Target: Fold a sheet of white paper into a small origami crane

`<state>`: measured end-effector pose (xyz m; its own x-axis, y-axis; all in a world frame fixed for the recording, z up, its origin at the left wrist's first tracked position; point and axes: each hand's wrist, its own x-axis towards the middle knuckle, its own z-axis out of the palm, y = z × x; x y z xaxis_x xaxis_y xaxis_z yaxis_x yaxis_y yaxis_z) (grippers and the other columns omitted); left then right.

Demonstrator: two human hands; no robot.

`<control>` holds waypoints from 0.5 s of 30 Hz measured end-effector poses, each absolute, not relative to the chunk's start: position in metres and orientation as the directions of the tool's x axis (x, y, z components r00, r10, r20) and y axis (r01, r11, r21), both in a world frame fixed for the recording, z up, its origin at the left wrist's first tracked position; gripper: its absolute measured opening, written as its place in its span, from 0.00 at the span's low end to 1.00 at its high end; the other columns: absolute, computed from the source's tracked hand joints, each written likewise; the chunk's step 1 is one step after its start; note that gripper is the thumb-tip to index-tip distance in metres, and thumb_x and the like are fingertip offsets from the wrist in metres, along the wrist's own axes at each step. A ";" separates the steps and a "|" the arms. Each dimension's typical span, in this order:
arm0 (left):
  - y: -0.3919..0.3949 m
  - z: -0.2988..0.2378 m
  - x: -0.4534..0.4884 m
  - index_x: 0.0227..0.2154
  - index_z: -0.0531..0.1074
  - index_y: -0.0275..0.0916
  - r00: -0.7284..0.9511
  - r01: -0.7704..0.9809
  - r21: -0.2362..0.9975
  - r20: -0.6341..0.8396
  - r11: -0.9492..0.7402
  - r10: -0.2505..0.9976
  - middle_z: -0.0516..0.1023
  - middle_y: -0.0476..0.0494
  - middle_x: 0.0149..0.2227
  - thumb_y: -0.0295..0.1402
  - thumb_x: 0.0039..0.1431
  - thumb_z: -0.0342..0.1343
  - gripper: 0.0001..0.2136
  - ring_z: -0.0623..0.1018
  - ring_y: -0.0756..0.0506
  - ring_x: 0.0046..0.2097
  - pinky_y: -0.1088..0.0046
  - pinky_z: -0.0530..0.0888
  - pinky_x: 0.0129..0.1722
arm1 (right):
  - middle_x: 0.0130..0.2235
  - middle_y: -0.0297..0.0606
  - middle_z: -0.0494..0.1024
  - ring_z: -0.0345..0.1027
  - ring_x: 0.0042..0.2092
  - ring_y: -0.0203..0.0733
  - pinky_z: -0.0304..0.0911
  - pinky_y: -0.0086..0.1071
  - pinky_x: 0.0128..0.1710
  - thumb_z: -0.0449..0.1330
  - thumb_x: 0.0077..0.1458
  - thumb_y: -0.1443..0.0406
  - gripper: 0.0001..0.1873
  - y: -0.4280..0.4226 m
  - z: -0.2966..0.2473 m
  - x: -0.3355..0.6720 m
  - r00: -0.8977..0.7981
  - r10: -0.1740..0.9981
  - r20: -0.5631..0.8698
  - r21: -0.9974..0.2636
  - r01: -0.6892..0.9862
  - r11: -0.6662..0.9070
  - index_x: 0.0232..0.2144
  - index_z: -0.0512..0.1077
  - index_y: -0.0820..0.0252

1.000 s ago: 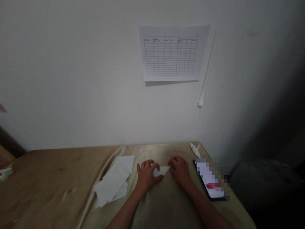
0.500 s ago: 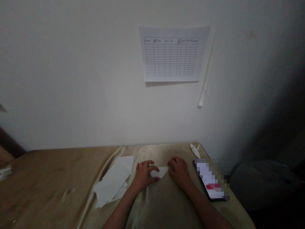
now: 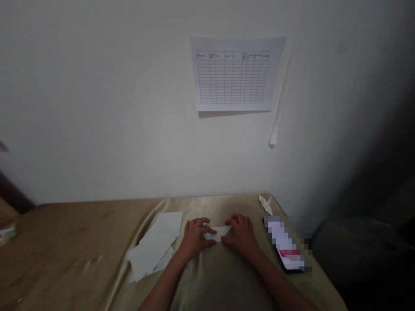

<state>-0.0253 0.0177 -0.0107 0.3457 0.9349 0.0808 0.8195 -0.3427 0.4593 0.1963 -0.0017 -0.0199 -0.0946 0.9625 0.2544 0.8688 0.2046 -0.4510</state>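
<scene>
A small folded white paper (image 3: 219,232) lies on the tan table (image 3: 81,242) between my two hands. My left hand (image 3: 195,236) presses on its left end with curled fingers, thumb under the edge. On the right end rests my right hand (image 3: 241,232), fingers bent and pinching the paper against the table. Both hands touch the same piece.
A stack of white sheets (image 3: 154,245) lies just left of my left hand. A phone (image 3: 285,248) with a lit screen sits to the right, and a small folded paper figure (image 3: 266,203) near the far right corner. A printed grid sheet (image 3: 234,73) hangs on the wall.
My right hand has slid left over the paper, and the visible part of the paper has become narrower. My left hand has stayed nearly in place.
</scene>
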 end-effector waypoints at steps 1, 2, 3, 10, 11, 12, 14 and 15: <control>0.018 -0.010 -0.025 0.40 0.81 0.61 0.346 0.820 0.457 0.080 -0.343 0.935 0.73 0.51 0.58 0.42 0.46 0.72 0.16 0.67 0.35 0.62 0.45 0.56 0.65 | 0.54 0.44 0.71 0.60 0.59 0.57 0.46 0.47 0.63 0.70 0.43 0.53 0.27 -0.002 -0.020 0.195 -0.093 0.965 0.246 -0.451 0.870 0.199 0.47 0.75 0.50; 0.018 -0.010 -0.025 0.40 0.81 0.61 0.348 0.821 0.456 0.078 -0.344 0.934 0.73 0.51 0.59 0.42 0.47 0.72 0.16 0.67 0.35 0.62 0.45 0.56 0.65 | 0.55 0.44 0.71 0.60 0.59 0.57 0.45 0.47 0.63 0.70 0.42 0.52 0.28 -0.002 -0.020 0.195 -0.091 0.966 0.241 -0.453 0.870 0.195 0.47 0.75 0.50; 0.017 -0.010 -0.025 0.40 0.81 0.61 0.350 0.821 0.454 0.079 -0.346 0.933 0.73 0.51 0.59 0.42 0.47 0.71 0.15 0.67 0.35 0.62 0.45 0.56 0.65 | 0.55 0.44 0.70 0.60 0.59 0.58 0.45 0.48 0.64 0.70 0.41 0.51 0.29 -0.003 -0.020 0.194 -0.088 0.968 0.237 -0.455 0.870 0.191 0.47 0.75 0.50; 0.016 -0.010 -0.025 0.40 0.81 0.60 0.354 0.819 0.448 0.098 -0.359 0.930 0.73 0.49 0.58 0.42 0.48 0.70 0.14 0.67 0.34 0.62 0.43 0.55 0.65 | 0.57 0.44 0.69 0.58 0.61 0.57 0.42 0.49 0.65 0.70 0.41 0.49 0.32 -0.005 -0.017 0.194 -0.094 0.971 0.219 -0.448 0.874 0.186 0.49 0.74 0.50; 0.016 -0.010 -0.025 0.40 0.81 0.60 0.354 0.819 0.448 0.096 -0.358 0.930 0.73 0.49 0.58 0.42 0.49 0.70 0.14 0.67 0.34 0.62 0.42 0.55 0.65 | 0.57 0.44 0.69 0.58 0.61 0.57 0.41 0.49 0.65 0.70 0.41 0.48 0.33 -0.005 -0.018 0.194 -0.101 0.971 0.219 -0.444 0.876 0.191 0.49 0.73 0.50; 0.016 -0.010 -0.025 0.40 0.81 0.60 0.354 0.820 0.447 0.094 -0.357 0.931 0.73 0.49 0.58 0.42 0.49 0.70 0.13 0.67 0.34 0.62 0.42 0.54 0.65 | 0.57 0.45 0.69 0.58 0.61 0.58 0.40 0.50 0.66 0.70 0.41 0.48 0.33 -0.005 -0.019 0.194 -0.107 0.969 0.222 -0.440 0.876 0.197 0.49 0.73 0.50; 0.015 -0.010 -0.025 0.41 0.81 0.60 0.358 0.823 0.440 0.090 -0.360 0.929 0.73 0.49 0.59 0.43 0.50 0.69 0.13 0.66 0.34 0.62 0.40 0.53 0.65 | 0.57 0.46 0.69 0.58 0.61 0.59 0.38 0.53 0.66 0.70 0.41 0.48 0.33 -0.005 -0.021 0.195 -0.124 0.965 0.232 -0.435 0.874 0.217 0.49 0.73 0.51; 0.015 -0.010 -0.026 0.41 0.81 0.60 0.365 0.823 0.435 0.091 -0.366 0.927 0.73 0.49 0.59 0.43 0.51 0.69 0.13 0.66 0.34 0.62 0.40 0.53 0.64 | 0.57 0.46 0.69 0.58 0.61 0.59 0.37 0.54 0.66 0.70 0.42 0.48 0.34 -0.004 -0.023 0.195 -0.136 0.961 0.240 -0.437 0.869 0.231 0.50 0.72 0.51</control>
